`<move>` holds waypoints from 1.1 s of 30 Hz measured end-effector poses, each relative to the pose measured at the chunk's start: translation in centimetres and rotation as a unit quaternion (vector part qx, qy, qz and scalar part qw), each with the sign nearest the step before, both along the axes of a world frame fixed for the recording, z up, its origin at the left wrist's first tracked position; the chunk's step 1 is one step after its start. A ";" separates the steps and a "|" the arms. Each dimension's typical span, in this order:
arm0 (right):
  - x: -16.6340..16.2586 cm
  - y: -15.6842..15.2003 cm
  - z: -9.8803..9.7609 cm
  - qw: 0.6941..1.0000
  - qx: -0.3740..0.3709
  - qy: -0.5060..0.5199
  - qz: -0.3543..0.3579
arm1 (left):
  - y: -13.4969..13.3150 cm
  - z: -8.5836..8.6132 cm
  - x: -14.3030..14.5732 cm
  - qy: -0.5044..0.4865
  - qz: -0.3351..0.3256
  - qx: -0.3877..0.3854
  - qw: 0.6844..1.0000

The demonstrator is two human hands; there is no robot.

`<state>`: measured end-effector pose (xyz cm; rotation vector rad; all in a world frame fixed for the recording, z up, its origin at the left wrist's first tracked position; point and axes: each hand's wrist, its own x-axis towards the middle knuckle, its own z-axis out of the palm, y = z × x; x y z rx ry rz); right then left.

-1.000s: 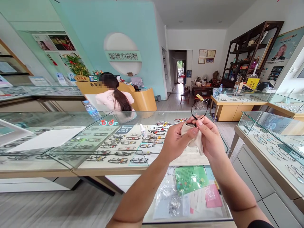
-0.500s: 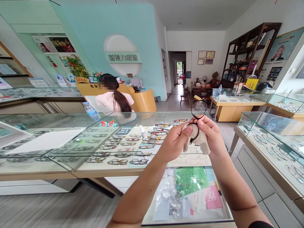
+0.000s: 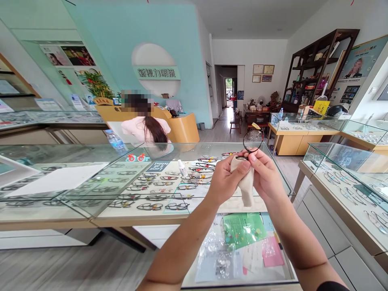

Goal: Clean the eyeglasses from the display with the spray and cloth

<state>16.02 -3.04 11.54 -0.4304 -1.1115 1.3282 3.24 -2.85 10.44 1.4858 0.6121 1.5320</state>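
A pair of eyeglasses with dark round rims is held up above the glass counter. One lens stands clear above my hands, with droplets or specks on it and a small yellowish piece at its rim. My left hand is closed on a beige cleaning cloth, its thumb pressing the cloth over the lower lens, which is mostly covered. The fingers of my right hand pinch the glasses near the bridge, beside the cloth. The cloth's loose end hangs below both hands.
Under my hands a glass display case holds rows of glasses. A small white spray bottle stands among them. Below, an open drawer contains papers and plastic bags. Across the counter sits a person near a water bottle.
My left hand has brought the cloth over the lower lens, which showed bare before. The cloth's loose end now hangs lower, between the hands.
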 end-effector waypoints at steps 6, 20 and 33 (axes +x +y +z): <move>-0.2 -0.6 0.2 1.000 0.016 0.009 0.004 | -0.5 0.4 0.5 -0.008 0.044 0.014 0.999; 1.1 0.3 0.4 1.000 -0.015 0.018 0.013 | 0.3 0.7 -2.2 0.103 -0.035 -0.031 0.994; 2.0 -0.5 1.0 0.981 0.046 -0.182 0.055 | 0.9 1.4 -4.4 0.072 0.083 0.005 0.994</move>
